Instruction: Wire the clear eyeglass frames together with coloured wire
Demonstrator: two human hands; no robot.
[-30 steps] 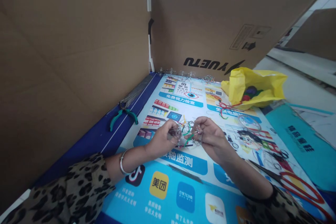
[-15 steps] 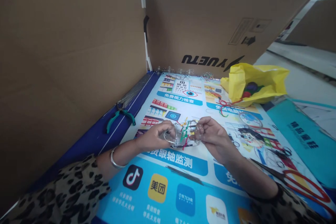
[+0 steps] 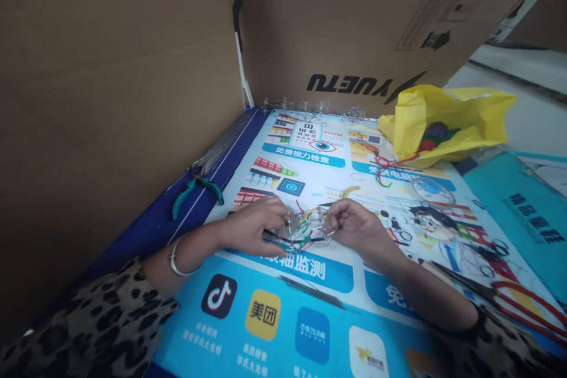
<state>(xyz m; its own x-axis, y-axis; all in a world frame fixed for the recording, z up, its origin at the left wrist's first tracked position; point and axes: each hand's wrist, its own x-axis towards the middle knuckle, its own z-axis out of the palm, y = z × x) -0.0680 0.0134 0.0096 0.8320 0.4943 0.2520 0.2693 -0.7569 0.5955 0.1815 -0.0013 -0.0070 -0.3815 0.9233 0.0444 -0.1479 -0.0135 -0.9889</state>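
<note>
Between my two hands is a small wire frame (image 3: 308, 229), with green, red and yellow thread wound through its middle. My left hand (image 3: 259, 225) grips its left end, fingers curled over the wire. At the opposite end, my right hand (image 3: 357, 225) pinches the wire between thumb and fingers. The frame is held low over the printed poster (image 3: 305, 189); whether it touches the poster I cannot tell. Fingers hide both ends of the wire.
Teal-handled pliers (image 3: 197, 192) lie at left near wire lengths (image 3: 225, 142). Red-handled scissors (image 3: 496, 294) rest at right. A yellow bag (image 3: 465, 118) holds coloured balls. Several wire pieces (image 3: 319, 106) line the cardboard wall (image 3: 354, 18). A teal sheet (image 3: 522, 207) lies right.
The wire frame has been turned, and its threads now face differently. My left hand has shifted its grip with fingers reaching further over the frame. The whole view has shifted slightly.
</note>
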